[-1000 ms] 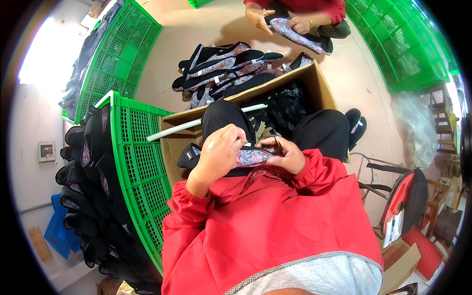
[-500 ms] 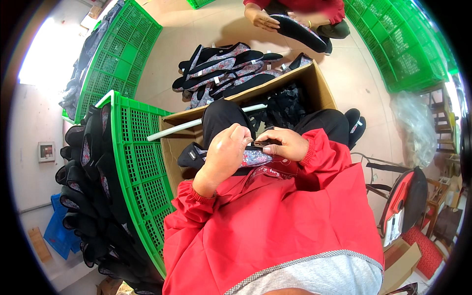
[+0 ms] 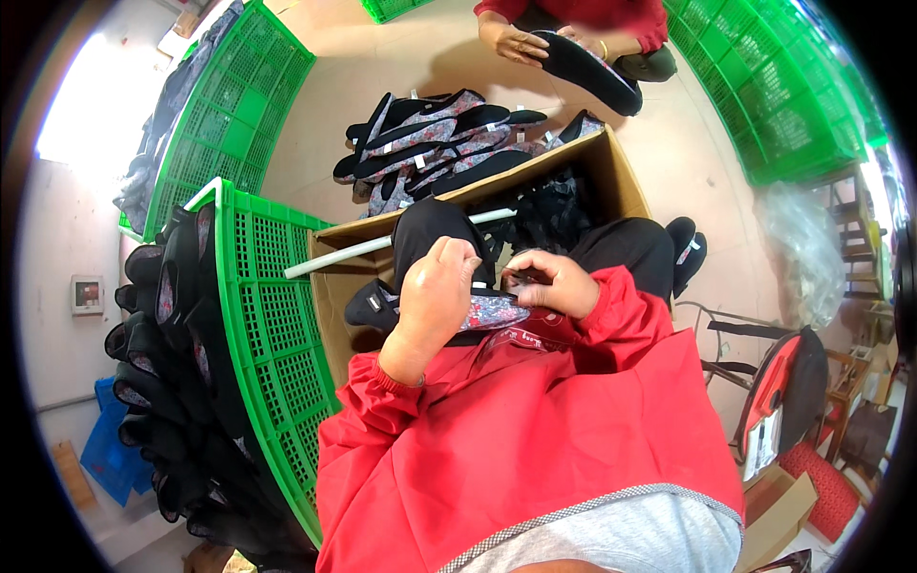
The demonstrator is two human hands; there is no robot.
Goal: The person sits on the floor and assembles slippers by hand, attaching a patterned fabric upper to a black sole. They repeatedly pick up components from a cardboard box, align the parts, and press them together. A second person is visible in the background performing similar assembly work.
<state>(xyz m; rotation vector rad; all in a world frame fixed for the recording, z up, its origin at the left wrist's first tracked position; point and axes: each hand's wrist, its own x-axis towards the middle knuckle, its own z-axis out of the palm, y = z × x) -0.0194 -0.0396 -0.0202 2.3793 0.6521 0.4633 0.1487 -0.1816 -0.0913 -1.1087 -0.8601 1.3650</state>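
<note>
Across my lap lies a black cloth shoe (image 3: 492,313) with a grey-and-red floral lining, its black end with a small white label jutting out left of my wrist. My left hand (image 3: 435,294) is closed in a fist at the shoe's edge, gripping it; the fingertips are hidden. My right hand (image 3: 556,284) bends over the shoe's other end, thumb and fingers curled round a small dark tool (image 3: 519,278), mostly hidden, whose kind I cannot make out. A small white tag shows between the two hands.
Before my knees stands an open cardboard box (image 3: 626,177) with dark cloth inside and a white rod (image 3: 358,250) across it. Left, a green crate (image 3: 277,315) borders stacked black shoes (image 3: 177,382). A shoe pile (image 3: 435,138) lies beyond; a co-worker's hand (image 3: 516,43) holds another shoe (image 3: 592,76).
My right hand has drawn slightly right, widening the gap between my hands and uncovering a white tag. The co-worker's shoe has tilted and moved slightly nearer.
</note>
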